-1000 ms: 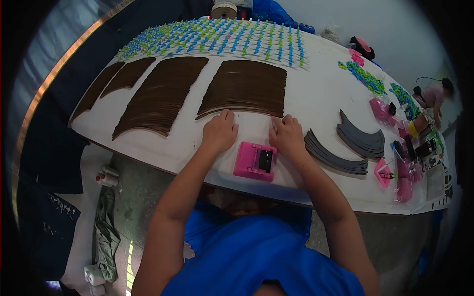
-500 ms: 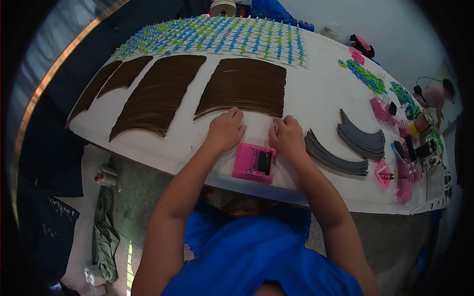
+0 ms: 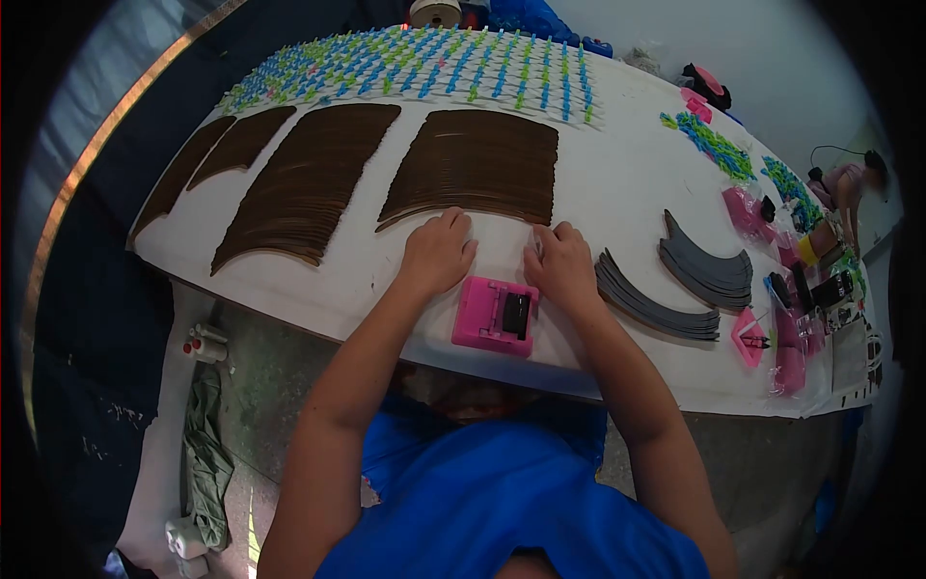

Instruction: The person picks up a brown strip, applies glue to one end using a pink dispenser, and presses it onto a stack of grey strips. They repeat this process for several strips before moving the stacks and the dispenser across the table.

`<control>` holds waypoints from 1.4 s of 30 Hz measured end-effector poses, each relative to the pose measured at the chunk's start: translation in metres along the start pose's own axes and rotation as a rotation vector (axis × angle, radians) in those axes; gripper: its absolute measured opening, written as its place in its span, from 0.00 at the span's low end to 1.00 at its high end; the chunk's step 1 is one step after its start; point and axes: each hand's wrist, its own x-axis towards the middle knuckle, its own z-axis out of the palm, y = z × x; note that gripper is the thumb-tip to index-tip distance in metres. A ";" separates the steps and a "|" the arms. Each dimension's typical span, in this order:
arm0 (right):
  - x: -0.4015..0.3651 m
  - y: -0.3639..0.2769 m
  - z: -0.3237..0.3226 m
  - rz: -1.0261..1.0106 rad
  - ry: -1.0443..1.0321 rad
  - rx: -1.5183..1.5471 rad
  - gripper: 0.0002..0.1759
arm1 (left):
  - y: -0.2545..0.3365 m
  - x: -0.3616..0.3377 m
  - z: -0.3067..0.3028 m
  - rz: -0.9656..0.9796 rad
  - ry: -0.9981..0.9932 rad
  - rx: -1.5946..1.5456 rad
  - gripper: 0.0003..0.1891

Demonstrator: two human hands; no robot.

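Head view: left hand (image 3: pixel 436 255) and right hand (image 3: pixel 561 262) sit at the near edge of the rightmost brown stack (image 3: pixel 473 164) on the tabletop (image 3: pixel 617 183); I cannot tell whether either grip pinches. Uneven pushing could skew its layers; a stray wrist could bump the pink device (image 3: pixel 478 318).

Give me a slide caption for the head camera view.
Left hand and right hand at the near edge of one set of brown strips, a pink device and gray strips nearby.
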 end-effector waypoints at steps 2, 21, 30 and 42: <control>0.000 0.001 0.001 -0.005 0.000 0.000 0.20 | -0.001 -0.002 -0.002 -0.007 0.007 -0.010 0.16; 0.000 0.003 0.000 -0.017 -0.032 -0.012 0.23 | -0.020 -0.051 -0.025 -0.320 0.092 0.234 0.19; 0.000 0.001 0.000 -0.040 0.001 -0.019 0.22 | -0.018 -0.050 -0.027 -0.338 0.078 0.238 0.20; -0.013 0.014 -0.082 -0.004 0.024 0.449 0.07 | -0.020 -0.052 -0.029 -0.354 0.067 0.193 0.21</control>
